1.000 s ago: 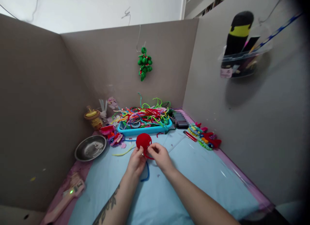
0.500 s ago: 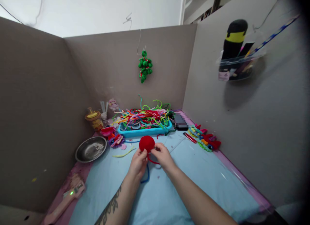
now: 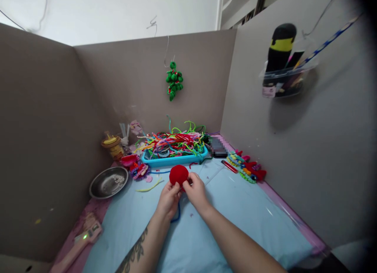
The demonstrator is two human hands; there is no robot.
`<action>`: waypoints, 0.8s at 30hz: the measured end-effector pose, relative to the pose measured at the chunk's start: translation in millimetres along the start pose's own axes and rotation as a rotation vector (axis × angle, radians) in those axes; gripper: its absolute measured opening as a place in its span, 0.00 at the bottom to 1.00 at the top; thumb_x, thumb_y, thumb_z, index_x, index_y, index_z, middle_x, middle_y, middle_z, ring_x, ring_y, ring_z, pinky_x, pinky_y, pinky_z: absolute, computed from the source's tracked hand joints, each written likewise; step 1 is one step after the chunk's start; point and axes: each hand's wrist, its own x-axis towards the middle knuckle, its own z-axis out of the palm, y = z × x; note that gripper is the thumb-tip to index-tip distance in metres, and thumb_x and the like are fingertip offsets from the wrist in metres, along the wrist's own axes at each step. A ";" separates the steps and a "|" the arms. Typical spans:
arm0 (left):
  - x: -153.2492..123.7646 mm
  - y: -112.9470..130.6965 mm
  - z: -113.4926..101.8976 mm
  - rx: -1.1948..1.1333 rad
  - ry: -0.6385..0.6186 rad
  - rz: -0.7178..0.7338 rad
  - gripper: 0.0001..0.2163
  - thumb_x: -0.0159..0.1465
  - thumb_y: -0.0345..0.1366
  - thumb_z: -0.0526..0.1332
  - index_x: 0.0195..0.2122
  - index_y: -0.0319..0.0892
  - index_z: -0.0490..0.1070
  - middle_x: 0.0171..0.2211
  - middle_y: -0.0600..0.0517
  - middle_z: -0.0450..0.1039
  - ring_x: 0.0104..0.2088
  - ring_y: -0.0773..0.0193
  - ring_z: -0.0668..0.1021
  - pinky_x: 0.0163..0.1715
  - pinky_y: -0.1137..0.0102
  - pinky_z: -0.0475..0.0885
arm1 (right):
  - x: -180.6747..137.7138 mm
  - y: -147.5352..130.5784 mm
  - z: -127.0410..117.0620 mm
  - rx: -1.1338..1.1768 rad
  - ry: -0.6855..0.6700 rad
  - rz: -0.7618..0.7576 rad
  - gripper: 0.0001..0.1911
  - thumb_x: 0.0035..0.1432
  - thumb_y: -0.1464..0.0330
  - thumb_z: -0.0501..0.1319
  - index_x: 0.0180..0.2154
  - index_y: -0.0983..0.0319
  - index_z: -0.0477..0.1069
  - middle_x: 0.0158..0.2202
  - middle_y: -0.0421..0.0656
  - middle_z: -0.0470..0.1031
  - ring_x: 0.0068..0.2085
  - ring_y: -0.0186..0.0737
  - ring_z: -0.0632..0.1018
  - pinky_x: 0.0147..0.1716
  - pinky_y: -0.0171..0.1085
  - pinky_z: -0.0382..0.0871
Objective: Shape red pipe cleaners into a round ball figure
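Note:
Between both hands I hold a red fuzzy round piece (image 3: 178, 176), which looks wound from pipe cleaner, above the blue sheet. My left hand (image 3: 169, 198) grips its lower left edge, thumb in front. My right hand (image 3: 196, 190) pinches at its lower right edge; the fingertips partly hide what they hold there. A blue pipe cleaner (image 3: 177, 215) lies below my hands, partly covered by the left one. Left of them rests a pale yellow pipe cleaner (image 3: 149, 186).
Behind stands a blue tray (image 3: 173, 161) heaped with coloured pipe cleaners. A metal bowl (image 3: 101, 186) and a pink glue gun (image 3: 79, 243) are at left. At right lie a red cutter-like tool (image 3: 229, 166), pipe-cleaner fish (image 3: 247, 167) and a blurred dark device (image 3: 218, 147). Grey panels (image 3: 159, 80) enclose the table.
My right hand has moved slightly left, closer against the red piece. The red strand that hung in a loop below it hardly shows now. The view has shifted a little.

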 end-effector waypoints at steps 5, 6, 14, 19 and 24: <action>3.8 1.1 -4.9 -0.046 0.040 0.032 0.16 0.52 0.34 0.68 0.42 0.41 0.72 0.40 0.47 0.77 0.40 0.61 0.78 0.42 0.68 0.69 | 2.5 1.8 -0.3 0.299 -0.144 0.186 0.09 0.46 0.65 0.60 0.22 0.60 0.62 0.20 0.35 0.63 0.24 0.34 0.65 0.24 0.33 0.58; 4.2 2.0 -5.3 -0.052 0.041 0.042 0.16 0.52 0.34 0.68 0.43 0.41 0.72 0.40 0.47 0.77 0.40 0.62 0.77 0.42 0.68 0.69 | 2.8 1.7 -0.8 0.371 -0.183 0.239 0.10 0.46 0.63 0.60 0.22 0.60 0.62 0.19 0.34 0.62 0.22 0.32 0.64 0.23 0.32 0.57; 4.0 3.4 -3.6 -0.050 0.037 0.082 0.18 0.51 0.33 0.68 0.44 0.42 0.72 0.39 0.47 0.78 0.43 0.60 0.77 0.47 0.67 0.67 | 2.1 -3.1 -1.4 0.508 -0.170 0.318 0.15 0.43 0.58 0.65 0.26 0.61 0.66 0.19 0.34 0.63 0.20 0.30 0.62 0.21 0.32 0.55; 2.9 1.5 -2.6 -0.034 0.014 0.105 0.18 0.51 0.33 0.69 0.44 0.43 0.72 0.41 0.47 0.77 0.47 0.58 0.76 0.49 0.64 0.66 | 1.1 -5.5 0.1 0.520 -0.139 0.299 0.15 0.41 0.59 0.67 0.24 0.61 0.65 0.21 0.36 0.67 0.23 0.32 0.66 0.23 0.32 0.59; 2.4 1.8 -2.9 -0.027 0.035 0.103 0.16 0.52 0.32 0.68 0.42 0.42 0.72 0.41 0.47 0.77 0.46 0.59 0.76 0.49 0.65 0.67 | 2.4 -1.5 -0.9 0.505 -0.124 0.284 0.15 0.42 0.59 0.67 0.21 0.61 0.66 0.22 0.37 0.67 0.25 0.34 0.67 0.25 0.33 0.61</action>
